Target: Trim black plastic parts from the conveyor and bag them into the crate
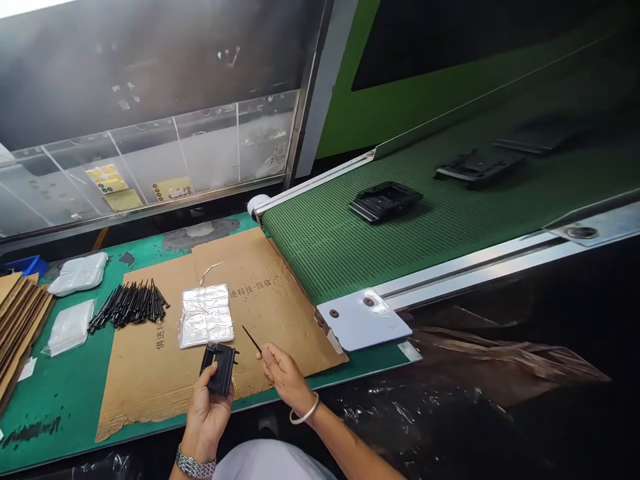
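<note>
My left hand (207, 413) grips a small black plastic part (219, 367) over the near edge of a brown cardboard sheet (145, 373). My right hand (283, 373), with a bangle at the wrist, pinches a thin black pin (251, 339) that points up and to the left, close to the part. Behind them, a stack of clear plastic bags (205, 315) lies on the cardboard. A pile of several black pins (130, 305) rests further left on the cardboard's edge.
A green conveyor belt (450, 220) slopes up to the right, carrying black plastic parts (385, 200) (477, 167). White bag bundles (80, 273) (70, 327) and stacked cardboard (17, 320) lie at left on the green table (65, 393). Dark plastic sheeting (475, 400) hangs lower right.
</note>
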A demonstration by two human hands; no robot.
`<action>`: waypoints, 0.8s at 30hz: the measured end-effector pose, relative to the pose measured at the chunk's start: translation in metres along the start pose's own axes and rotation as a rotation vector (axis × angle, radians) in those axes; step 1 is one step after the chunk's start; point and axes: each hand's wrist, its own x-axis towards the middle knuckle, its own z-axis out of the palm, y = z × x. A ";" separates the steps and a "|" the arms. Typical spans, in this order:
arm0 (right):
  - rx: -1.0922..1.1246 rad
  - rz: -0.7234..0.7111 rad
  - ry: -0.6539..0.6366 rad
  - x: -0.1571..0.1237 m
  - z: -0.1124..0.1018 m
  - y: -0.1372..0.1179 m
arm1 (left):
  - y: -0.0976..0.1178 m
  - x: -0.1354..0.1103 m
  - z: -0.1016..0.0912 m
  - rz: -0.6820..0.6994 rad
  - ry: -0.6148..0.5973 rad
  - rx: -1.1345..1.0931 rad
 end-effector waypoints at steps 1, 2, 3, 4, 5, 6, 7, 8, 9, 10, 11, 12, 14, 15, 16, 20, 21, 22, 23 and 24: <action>0.111 -0.010 -0.041 -0.005 0.004 -0.010 | 0.002 -0.003 0.002 -0.011 -0.003 -0.012; 0.164 -0.023 -0.072 -0.011 0.007 -0.019 | 0.004 -0.006 0.004 -0.017 -0.008 -0.027; 0.146 -0.047 -0.087 -0.015 0.008 -0.027 | 0.005 -0.009 0.005 -0.023 -0.014 -0.046; 0.084 -0.087 -0.082 -0.019 0.009 -0.035 | 0.007 -0.012 0.006 -0.029 -0.020 -0.066; -0.003 -0.141 -0.060 -0.023 0.009 -0.041 | 0.008 -0.014 0.006 -0.037 -0.028 -0.084; -0.099 -0.207 -0.030 -0.026 0.009 -0.046 | 0.010 -0.015 0.006 -0.044 -0.033 -0.099; -0.193 -0.277 0.000 -0.028 0.009 -0.050 | 0.012 -0.016 0.006 -0.049 -0.035 -0.114; -0.277 -0.343 0.028 -0.030 0.009 -0.053 | 0.014 -0.017 0.005 -0.055 -0.034 -0.127; -0.351 -0.401 0.053 -0.032 0.010 -0.056 | 0.016 -0.018 0.005 -0.062 -0.033 -0.139; -0.414 -0.452 0.073 -0.033 0.010 -0.058 | 0.018 -0.018 0.004 -0.067 -0.030 -0.151; -0.467 -0.496 0.088 -0.033 0.011 -0.059 | 0.020 -0.018 0.003 -0.073 -0.028 -0.163; -0.513 -0.538 0.100 -0.033 0.012 -0.061 | 0.022 -0.019 0.002 -0.084 -0.034 -0.173; -0.589 -0.620 0.111 -0.033 0.014 -0.063 | 0.025 -0.019 0.001 -0.118 -0.059 -0.186; -0.620 -0.658 0.110 -0.032 0.015 -0.065 | 0.026 -0.020 0.000 -0.136 -0.073 -0.192; -0.646 -0.689 0.109 -0.031 0.016 -0.066 | 0.027 -0.021 0.000 -0.151 -0.083 -0.197; -0.697 -0.750 0.103 -0.027 0.018 -0.070 | 0.028 -0.025 -0.001 -0.164 -0.056 -0.203; -0.701 -0.753 0.099 -0.026 0.018 -0.070 | 0.027 -0.026 -0.002 -0.163 -0.045 -0.199; -0.703 -0.749 0.098 -0.024 0.017 -0.071 | 0.026 -0.026 -0.003 -0.164 -0.037 -0.196; -0.705 -0.739 0.101 -0.022 0.015 -0.071 | 0.026 -0.027 -0.004 -0.164 -0.032 -0.194; -0.703 -0.725 0.108 -0.019 0.014 -0.070 | 0.025 -0.028 -0.005 -0.163 -0.031 -0.192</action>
